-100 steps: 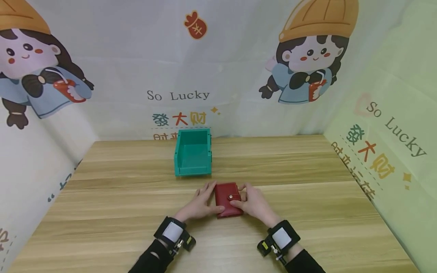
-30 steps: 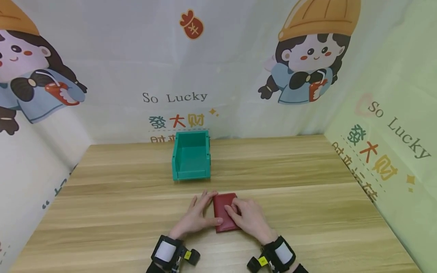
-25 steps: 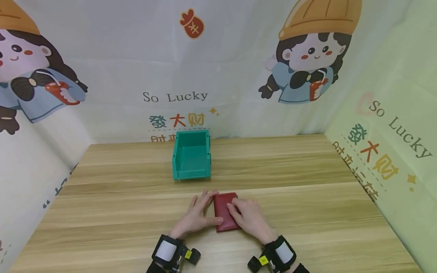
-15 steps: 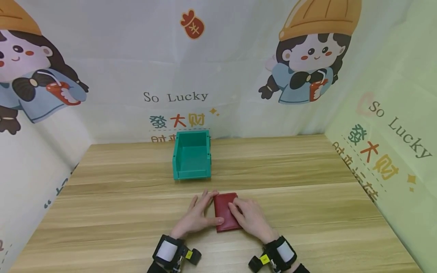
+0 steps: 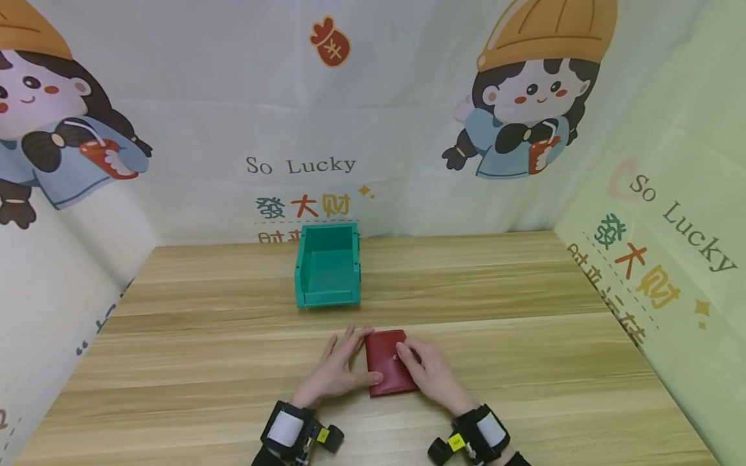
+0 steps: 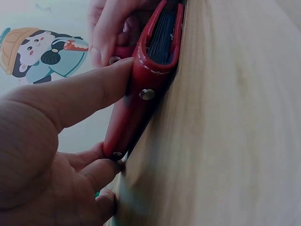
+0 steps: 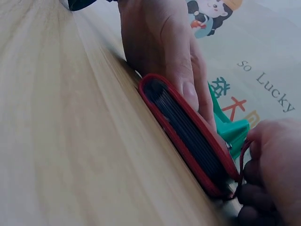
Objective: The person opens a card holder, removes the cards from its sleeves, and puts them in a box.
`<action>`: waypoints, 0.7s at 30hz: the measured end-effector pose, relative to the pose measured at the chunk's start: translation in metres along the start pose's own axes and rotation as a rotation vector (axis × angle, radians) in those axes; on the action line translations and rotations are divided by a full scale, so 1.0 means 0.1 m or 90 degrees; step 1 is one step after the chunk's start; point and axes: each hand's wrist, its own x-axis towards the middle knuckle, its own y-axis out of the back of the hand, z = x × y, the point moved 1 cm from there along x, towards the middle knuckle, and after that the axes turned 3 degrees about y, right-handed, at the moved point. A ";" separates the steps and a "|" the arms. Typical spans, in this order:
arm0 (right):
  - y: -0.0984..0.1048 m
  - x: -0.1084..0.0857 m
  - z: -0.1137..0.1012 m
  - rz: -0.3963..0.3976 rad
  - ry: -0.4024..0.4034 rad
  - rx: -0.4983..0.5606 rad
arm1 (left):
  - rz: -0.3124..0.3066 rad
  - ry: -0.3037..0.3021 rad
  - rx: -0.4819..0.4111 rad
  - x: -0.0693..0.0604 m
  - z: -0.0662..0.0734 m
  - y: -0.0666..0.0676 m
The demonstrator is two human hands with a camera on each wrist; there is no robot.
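A red leather card holder [image 5: 381,362] lies on the table with its cover up. My left hand [image 5: 333,372] holds its left side, the thumb on the cover near the lower corner and the fingers at the far corner. In the left wrist view, rivets show along the spine [image 6: 127,120]. My right hand [image 5: 434,370] pinches the small closing strap [image 7: 241,162] and holds it away from the cover. A metal snap stud [image 5: 395,357] is bared on the cover. Dark sleeves [image 7: 188,127] show inside the right wrist view's edge of the holder.
A green plastic bin [image 5: 328,268] stands on the wooden table [image 5: 495,278] behind the card holder, slightly to the left. Printed cloth walls [image 5: 402,129] with cartoon figures close off the back and sides.
The strap was snapped across the cover at first; now it is undone and in my right fingers. That hand has shifted slightly right, baring the stud. My left hand keeps its hold.
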 end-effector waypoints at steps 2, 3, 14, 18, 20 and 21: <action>0.02 -0.02 0.00 0.006 -0.024 0.054 | 0.002 0.005 -0.002 0.00 0.00 0.00; 0.03 -0.03 0.01 0.012 -0.031 0.073 | 0.002 0.006 -0.002 -0.01 0.00 0.00; 0.13 -0.09 0.09 0.109 -0.025 0.066 | -0.004 0.001 -0.004 0.01 0.00 -0.01; 0.20 -0.12 0.15 0.148 -0.028 -0.020 | -0.003 -0.004 -0.001 0.01 -0.01 -0.01; 0.23 -0.14 0.19 0.165 -0.036 -0.073 | -0.003 -0.003 -0.002 0.00 -0.02 0.00; 0.24 -0.15 0.20 0.171 -0.040 -0.097 | -0.002 -0.003 -0.004 0.00 -0.02 0.00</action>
